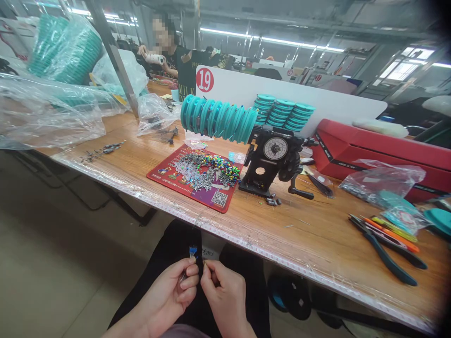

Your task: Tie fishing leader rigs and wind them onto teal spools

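Observation:
Over the lap, below the table edge, my left hand (181, 286) is closed on a small bundle of thin metal pieces with blue tops (192, 251). Close beside it on the right, my right hand (225, 291) is pinched at the fingertips; whatever it holds is too small to name. On the wooden table (134, 157) lies a red printed mat (162, 180) with heaps of small metal parts and colored beads (225, 169). Right of the mat stands a black hand-cranked winder (260, 173) bearing a row of teal spools (214, 117).
Pliers (391, 258) and orange-handled tools lie at the right, near a red box (380, 150) and plastic bags. Stacked teal spools (282, 112) stand behind the winder. Bagged teal spools (63, 47) sit at left. Another person (169, 51) is across the table.

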Motion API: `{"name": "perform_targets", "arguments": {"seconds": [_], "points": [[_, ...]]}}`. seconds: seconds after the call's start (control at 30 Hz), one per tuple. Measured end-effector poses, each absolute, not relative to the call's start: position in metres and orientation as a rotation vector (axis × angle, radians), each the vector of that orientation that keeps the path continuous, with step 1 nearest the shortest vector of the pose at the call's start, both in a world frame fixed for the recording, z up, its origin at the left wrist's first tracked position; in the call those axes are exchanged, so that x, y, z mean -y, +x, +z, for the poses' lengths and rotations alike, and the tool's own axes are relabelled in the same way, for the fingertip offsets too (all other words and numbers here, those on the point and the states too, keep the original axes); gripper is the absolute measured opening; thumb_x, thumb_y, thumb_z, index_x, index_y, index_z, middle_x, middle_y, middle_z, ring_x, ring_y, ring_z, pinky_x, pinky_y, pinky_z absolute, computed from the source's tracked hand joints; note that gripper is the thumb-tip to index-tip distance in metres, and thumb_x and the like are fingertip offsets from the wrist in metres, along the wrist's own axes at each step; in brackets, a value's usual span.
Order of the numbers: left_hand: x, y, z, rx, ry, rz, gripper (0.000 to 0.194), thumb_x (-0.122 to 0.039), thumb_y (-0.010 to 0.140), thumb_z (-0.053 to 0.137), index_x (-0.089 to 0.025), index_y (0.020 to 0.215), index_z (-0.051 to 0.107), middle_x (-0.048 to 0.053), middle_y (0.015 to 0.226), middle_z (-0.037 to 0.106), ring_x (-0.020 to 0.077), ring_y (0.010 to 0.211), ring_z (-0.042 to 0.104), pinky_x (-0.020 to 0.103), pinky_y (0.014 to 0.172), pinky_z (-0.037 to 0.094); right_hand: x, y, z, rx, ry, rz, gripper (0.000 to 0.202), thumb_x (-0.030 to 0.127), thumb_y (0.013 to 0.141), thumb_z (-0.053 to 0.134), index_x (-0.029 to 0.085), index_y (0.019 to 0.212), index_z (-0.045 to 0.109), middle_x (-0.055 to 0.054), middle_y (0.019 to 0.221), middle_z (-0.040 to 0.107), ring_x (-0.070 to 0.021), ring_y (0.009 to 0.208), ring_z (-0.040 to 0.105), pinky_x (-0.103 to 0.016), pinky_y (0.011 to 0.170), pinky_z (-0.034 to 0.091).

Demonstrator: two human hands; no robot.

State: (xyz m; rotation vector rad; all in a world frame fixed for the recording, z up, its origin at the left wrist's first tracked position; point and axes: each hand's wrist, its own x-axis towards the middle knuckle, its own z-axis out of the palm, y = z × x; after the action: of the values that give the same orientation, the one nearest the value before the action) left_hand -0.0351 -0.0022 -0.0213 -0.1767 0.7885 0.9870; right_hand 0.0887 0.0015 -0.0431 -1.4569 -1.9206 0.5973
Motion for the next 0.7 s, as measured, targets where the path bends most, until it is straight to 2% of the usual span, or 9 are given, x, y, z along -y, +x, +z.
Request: {"name": "perform_targets", "arguments": {"seconds": [0.2,0.7], "points": [[0.0012,-0.0353,-0.0237,-0.767,-0.202,0.987,0.026,-0.011,0.086,0.036,-0.01,0.061,0.044,-0.006,0.057,0.033,-0.0023,0.035,0.027,0.01,0.03,0.02,-0.0008,0.0892,-0.0435,1.973,-1.437,0.529,0.019,0.016,0.077,0.046,0.017,0.072,0.064,0.0,0.049,0.058,-0.0096,0.042,0.05,-0.02,0.047,0.032],[0.0044,-0.0358,-0.0207,-0.793,-0.187,0.972,0.027,-0.012,0.086,0.035,-0.011,0.06,0.043,-0.006,0.054,0.034,-0.002,0.035,0.027,0.01,0.03,0.018,-0.0018,0.0898,-0.047,1.925,-1.375,0.517,0.022,0.015,0.078,0.045,0.017,0.081,0.067,-0.001,0.057,0.064,-0.0106,0.045,0.055,-0.02,0.047,0.037]]}}
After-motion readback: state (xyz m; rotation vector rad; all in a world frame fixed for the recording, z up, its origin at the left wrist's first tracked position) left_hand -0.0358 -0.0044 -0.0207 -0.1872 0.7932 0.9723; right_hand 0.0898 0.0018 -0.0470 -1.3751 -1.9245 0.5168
